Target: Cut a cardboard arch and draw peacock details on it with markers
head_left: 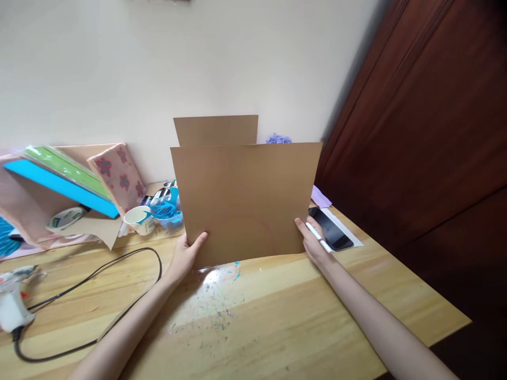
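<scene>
A large brown cardboard sheet [245,200] is held up above the table, its face toward me. My left hand [187,253] grips its lower left edge, thumb on the front and fingers hidden behind. At the lower right edge, my right hand [312,243] pinches the sheet in the same way. A white pen [319,237] also rests in that right hand, slanting across it. Behind the held sheet, a second brown cardboard piece [216,130] shows its upper part against the wall.
A white glue gun [13,303] with a black cord [160,269] lies at left. Behind it are a flowered box [122,174], a paper cup [139,219] and a plastic tub with blue strips [168,214]. A black phone [335,232] lies at right, near the dark wooden cabinet [428,132].
</scene>
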`<state>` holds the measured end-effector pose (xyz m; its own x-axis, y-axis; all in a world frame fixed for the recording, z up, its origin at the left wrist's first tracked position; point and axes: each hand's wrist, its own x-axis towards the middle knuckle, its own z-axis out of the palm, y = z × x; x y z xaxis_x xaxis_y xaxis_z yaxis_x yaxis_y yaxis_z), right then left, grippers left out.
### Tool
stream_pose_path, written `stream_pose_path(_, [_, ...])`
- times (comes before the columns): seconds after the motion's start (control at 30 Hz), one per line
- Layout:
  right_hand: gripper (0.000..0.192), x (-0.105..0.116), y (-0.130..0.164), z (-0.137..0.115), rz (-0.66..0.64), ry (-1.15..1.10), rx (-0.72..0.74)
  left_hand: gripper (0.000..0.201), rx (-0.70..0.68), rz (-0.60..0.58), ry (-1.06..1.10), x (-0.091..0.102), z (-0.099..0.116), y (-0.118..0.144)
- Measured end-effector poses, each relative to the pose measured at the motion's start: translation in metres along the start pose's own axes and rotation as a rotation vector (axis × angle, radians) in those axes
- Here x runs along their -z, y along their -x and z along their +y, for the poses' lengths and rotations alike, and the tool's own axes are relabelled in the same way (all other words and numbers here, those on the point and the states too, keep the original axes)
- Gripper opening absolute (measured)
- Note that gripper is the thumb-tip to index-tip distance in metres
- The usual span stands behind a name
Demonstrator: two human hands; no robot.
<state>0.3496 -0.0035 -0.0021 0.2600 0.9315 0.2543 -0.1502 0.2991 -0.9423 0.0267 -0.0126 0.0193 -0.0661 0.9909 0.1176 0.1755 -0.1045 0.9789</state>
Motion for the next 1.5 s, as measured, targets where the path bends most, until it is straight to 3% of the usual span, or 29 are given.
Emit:
stream_pose_path(0.13, [0.038, -0.003, 0.006, -0.01, -0.094, 0.105, 0.006, 0.058, 0.053, 0.012, 0.056, 0.004, -0.003, 0.001])
stream_pose_path(0.3, [0.038, 0.0, 0.008, -0.025, -0.177, 0.346, 0.064, 0.052, 0.203, 0.039, 0.212, 0.003, 0.008, 0.002])
stream_pose_path(0.5, [0.032, 0.005, 0.005, -0.032, -0.193, 0.534, 0.096, 0.049, 0.271, 0.031, 0.236, 0.004, 0.011, 0.003])
stream_pose_path(0.6, [0.03, 0.009, 0.005, -0.032, -0.225, 0.525, 0.03, 0.044, 0.243, 0.02, 0.188, 0.006, 0.006, 0.004])
stream_pose_path(0.77, [0.026, 0.013, 0.005, -0.03, -0.285, 0.448, -0.009, 0.044, 0.099, 0.109, 0.061, 0.012, 0.001, 0.0])
stream_pose_path(0.9, [0.028, 0.017, 0.003, -0.027, -0.254, 0.522, -0.029, 0.047, 0.05, 0.049, -0.108, 0.014, -0.005, -0.005])
stream_pose_path(1.0, [0.034, 0.022, 0.0, -0.027, -0.064, 0.602, -0.008, 0.045, -0.054, 0.045, -0.467, 0.017, -0.01, -0.005])
stream_pose_path(1.13, [0.032, 0.021, 0.0, -0.029, 0.136, 0.634, 0.154, 0.035, -0.206, 0.164, -0.896, 0.014, -0.009, -0.001])
stream_pose_path(1.23, [0.031, 0.005, 0.009, -0.028, 0.0, 0.415, 0.109, 0.026, -0.359, 0.128, -0.856, 0.002, -0.002, 0.009])
stream_pose_path(1.3, [0.023, -0.011, 0.021, -0.027, -0.165, 0.236, 0.039, 0.03, -0.434, -0.01, -0.734, -0.01, 0.003, 0.019])
stream_pose_path(1.4, [0.015, -0.035, 0.045, -0.029, -0.423, 0.092, -0.111, 0.03, -0.4, -0.327, -0.557, -0.028, 0.007, 0.036])
stream_pose_path(1.5, [0.014, -0.049, 0.064, -0.033, -0.593, 0.114, -0.184, 0.028, -0.326, -0.458, -0.432, -0.038, 0.007, 0.047])
